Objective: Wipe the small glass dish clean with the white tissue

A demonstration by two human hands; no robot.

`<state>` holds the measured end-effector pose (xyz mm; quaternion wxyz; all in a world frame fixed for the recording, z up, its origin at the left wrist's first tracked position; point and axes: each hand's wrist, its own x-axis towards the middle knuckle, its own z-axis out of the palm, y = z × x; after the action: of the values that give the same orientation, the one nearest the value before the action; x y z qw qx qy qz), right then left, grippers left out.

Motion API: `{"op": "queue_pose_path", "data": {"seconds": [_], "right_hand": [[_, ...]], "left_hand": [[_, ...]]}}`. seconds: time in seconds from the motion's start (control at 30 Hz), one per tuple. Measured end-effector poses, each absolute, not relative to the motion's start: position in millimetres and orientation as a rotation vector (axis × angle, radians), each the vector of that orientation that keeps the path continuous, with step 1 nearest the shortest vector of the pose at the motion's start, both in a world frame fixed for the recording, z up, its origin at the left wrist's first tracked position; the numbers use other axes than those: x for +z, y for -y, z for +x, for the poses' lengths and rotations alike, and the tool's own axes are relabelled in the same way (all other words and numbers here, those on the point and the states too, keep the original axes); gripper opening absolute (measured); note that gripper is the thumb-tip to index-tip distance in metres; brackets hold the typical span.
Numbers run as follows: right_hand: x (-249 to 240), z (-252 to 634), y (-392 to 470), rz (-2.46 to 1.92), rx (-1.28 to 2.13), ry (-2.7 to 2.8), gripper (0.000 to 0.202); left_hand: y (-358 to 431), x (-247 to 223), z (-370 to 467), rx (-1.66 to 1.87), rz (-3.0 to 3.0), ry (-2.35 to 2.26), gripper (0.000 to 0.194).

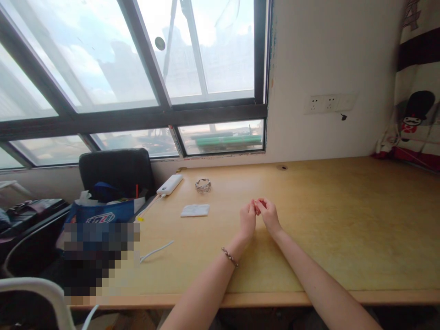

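Note:
My left hand (pixel 248 220) and my right hand (pixel 271 217) meet above the wooden desk (pixel 343 220), fingertips pinched together. Whatever lies between the fingers is hidden or too small to make out. A dark braided bracelet (pixel 229 257) circles my left wrist. To the left of my hands lies a flat white packet or folded tissue (pixel 195 210). Behind it stands a silver openwork ring-shaped piece (pixel 203 185), like a bangle or small crown. Neither hand touches these two.
At the desk's far left is a white power bank (pixel 171 184) with a cable plugged in. A white cable end (pixel 157 250) rests nearer the front. Beyond the left edge, a blue bag (pixel 103 213) sits on a black chair (pixel 115 169). Wall sockets (pixel 322 104) are behind the desk.

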<state>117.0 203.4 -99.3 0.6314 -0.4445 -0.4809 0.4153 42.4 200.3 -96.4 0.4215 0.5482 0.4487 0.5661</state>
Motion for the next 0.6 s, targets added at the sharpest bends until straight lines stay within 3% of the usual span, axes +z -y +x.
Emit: {"op": "queue_pose_path", "data": {"seconds": [0.23,0.37,0.6], "right_hand": [[-100.9,114.1,-205.7,-0.989,1.050,1.157,0.032],[-98.6,114.8,-202.1,-0.993,1.245,1.114,0.043],[-84.1,118.2,-192.1,-0.907,1.377,1.059,0.039]], "left_hand": [[-200.5,-101.2,43.8,1.387,1.326,-1.068,0.036],[-200.5,-98.5,46.4,1.240,1.116,-0.804,0.037],[-199.6,-92.8,44.1,0.964,0.816,-0.466,0.030]]}}
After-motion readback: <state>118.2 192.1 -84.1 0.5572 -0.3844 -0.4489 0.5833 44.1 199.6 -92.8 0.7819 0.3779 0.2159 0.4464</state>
